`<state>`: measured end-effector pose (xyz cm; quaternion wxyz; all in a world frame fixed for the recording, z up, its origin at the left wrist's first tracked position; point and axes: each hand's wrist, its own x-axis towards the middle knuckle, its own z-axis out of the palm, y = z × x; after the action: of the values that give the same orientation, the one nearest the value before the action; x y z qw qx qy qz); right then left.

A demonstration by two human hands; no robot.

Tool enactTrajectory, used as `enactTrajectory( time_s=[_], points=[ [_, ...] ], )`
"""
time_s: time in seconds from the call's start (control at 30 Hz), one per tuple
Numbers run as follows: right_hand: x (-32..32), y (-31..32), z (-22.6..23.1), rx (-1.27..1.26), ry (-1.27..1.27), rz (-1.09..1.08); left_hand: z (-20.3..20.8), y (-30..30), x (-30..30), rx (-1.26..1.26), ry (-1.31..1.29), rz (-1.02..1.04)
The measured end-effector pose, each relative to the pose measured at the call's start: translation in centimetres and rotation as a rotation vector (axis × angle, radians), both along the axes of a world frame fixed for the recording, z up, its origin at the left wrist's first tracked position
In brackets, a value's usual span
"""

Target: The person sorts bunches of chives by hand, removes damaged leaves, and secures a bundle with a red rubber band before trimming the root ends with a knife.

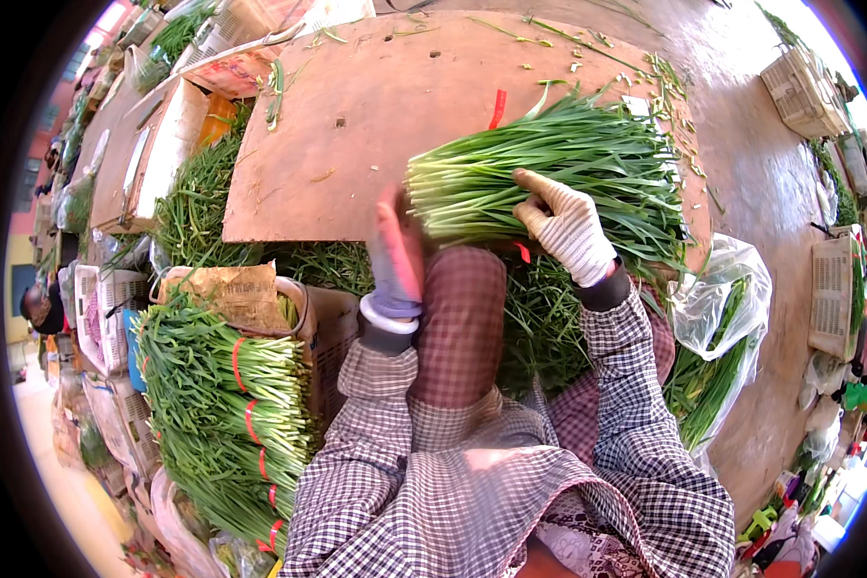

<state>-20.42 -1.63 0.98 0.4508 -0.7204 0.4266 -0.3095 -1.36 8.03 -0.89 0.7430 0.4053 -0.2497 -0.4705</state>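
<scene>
Worktop point(328, 183), broad and reddish-brown, is stretching across in front of the seated person. Loose greens point(195, 207) are heaping up at its left edge and showing beneath its near edge, around the person's knees. On the left, tied bunches point(226, 414) are lying in a row, leaves pointing left, each visible red band circling pale stems. The bunch point(549, 164) being worked is lying on the worktop's right half, near edge, pale stem ends facing left, leaves fanning right. A clear bag point(722, 299) is holding more greens right of the worktop. Right hand point(561, 217), in a whitish glove, is resting on the bunch's near side, index finger reaching over the stalks; cannot tell whether it is gripping any. Left hand point(395, 246), gloved and blurring, is standing upright just beside the stem ends, fingers extended, grasping nothing visible; contact unclear. Red strip point(498, 109) is poking out past the bunch's far side; another red end is showing on the near side. Small trimmings point(660, 82) are scattering along the worktop's far right.
</scene>
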Motion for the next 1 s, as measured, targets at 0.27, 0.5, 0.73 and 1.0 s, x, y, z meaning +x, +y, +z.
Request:
enactTrajectory(
  time_s=[0.27,0.5,0.73,1.0],
  points=[
    [-5.4,1.0,0.8,-0.27,0.01,-0.108,-1.8,1.3,1.4,0.155,-0.232,0.106],
    [-15.6,9.6,-0.1,0.04,0.067,-0.31,-3.8,8.4,1.8,0.301,-0.59,0.011],
    [-27.2,22.5,-4.7,0.136,0.248,-0.675,-6.9,20.9,4.4,0.912,-0.631,-0.255],
    [-36.9,30.8,-8.7,0.373,0.569,-0.972,-5.0,20.0,2.9,0.976,-0.709,-0.358]
  ],
)
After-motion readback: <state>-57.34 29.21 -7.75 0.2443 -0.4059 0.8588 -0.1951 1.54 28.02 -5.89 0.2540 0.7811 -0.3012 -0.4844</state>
